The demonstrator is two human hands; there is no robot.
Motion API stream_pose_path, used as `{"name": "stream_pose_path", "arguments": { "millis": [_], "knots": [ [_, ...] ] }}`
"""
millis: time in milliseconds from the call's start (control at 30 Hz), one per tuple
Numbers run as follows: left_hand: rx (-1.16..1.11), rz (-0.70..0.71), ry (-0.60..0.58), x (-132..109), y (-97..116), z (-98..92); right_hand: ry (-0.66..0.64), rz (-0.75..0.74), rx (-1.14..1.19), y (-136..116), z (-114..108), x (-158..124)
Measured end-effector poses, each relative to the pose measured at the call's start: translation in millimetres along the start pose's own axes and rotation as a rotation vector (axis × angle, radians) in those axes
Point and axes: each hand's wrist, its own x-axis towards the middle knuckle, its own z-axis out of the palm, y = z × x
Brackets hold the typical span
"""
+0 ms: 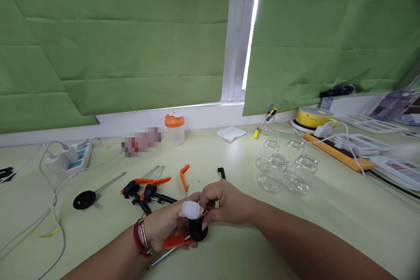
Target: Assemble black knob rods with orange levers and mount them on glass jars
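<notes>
My left hand [167, 223], with a white wrapping on one digit and bracelets at the wrist, is closed around a part with a round black head [197, 230]. An orange lever [177, 240] sticks out of that part, and a metal rod [164, 259] shows below it. The fingertips of my right hand [226, 203] are pinched together at the top of the black head; whatever lies between them is too hidden to make out. Two similar black and orange assemblies [131, 189] lie left of my hands. Beyond them rest a loose orange lever [184, 177] and a small black piece [222, 173].
A black disc on a rod [84, 200] lies left among white cables near a power strip [78, 157]. Glass jars [277, 173] stand right. Behind are an orange-lidded cup [175, 129], a paper tissue [231, 134] and screwdrivers [265, 120]. An orange power strip [339, 152] lies far right.
</notes>
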Motion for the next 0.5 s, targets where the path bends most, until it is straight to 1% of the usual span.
{"name": "stream_pose_path", "arguments": {
  "millis": [67, 167, 233, 333, 433, 500],
  "knots": [
    [-0.004, 0.001, -0.001, 0.2, -0.8, -1.4, -0.014, 0.011, 0.009, -0.9, 0.2, -0.3],
    [-0.010, -0.008, 0.011, 0.3, -1.5, -2.5, -0.047, -0.016, 0.009, -1.4, 1.4, -0.7],
    [-0.015, -0.007, 0.019, 0.3, -1.8, -3.0, -0.045, -0.012, 0.010, 0.1, 2.5, -0.9],
    [-0.018, -0.007, 0.032, 0.5, -2.3, -3.4, -0.008, 0.036, 0.081, 3.4, 4.5, -1.2],
    [-0.005, -0.022, 0.061, 0.1, -2.0, -2.6, -0.042, 0.047, 0.178, 3.6, 5.8, -1.2],
    [0.006, -0.017, 0.071, -0.8, -0.7, -1.0, -0.058, 0.037, 0.197, 1.7, 6.0, -0.9]
  ]
}}
